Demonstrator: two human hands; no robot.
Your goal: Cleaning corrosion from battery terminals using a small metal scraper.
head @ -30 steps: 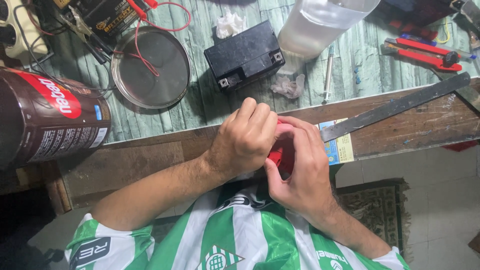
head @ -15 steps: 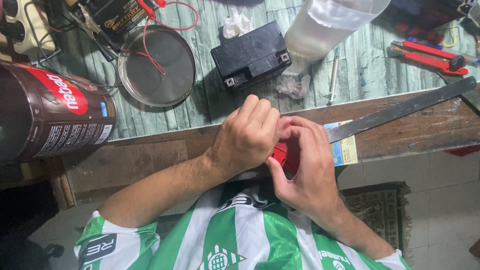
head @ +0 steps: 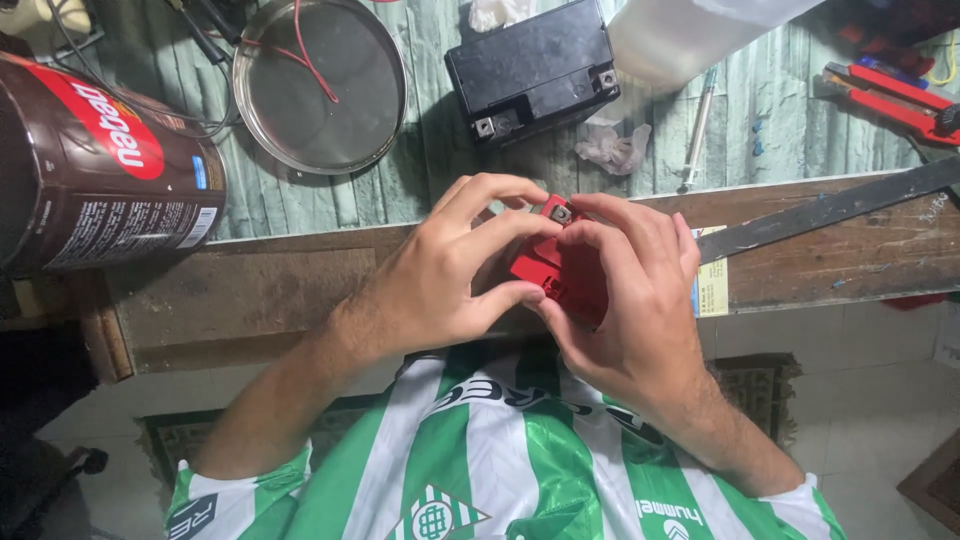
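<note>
I hold the small red block (head: 548, 268) in both hands at the tabletop (head: 250, 290) edge, just below the black battery (head: 530, 68); left hand (head: 440, 270) and right hand (head: 625, 290) grasp it, fingertips working its top corner. It seems I must steady it next.

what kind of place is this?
Likely a home repair bench or small workshop: a black battery and a red utility knife lie on the worn table, and both hands grip a small red part.
</note>
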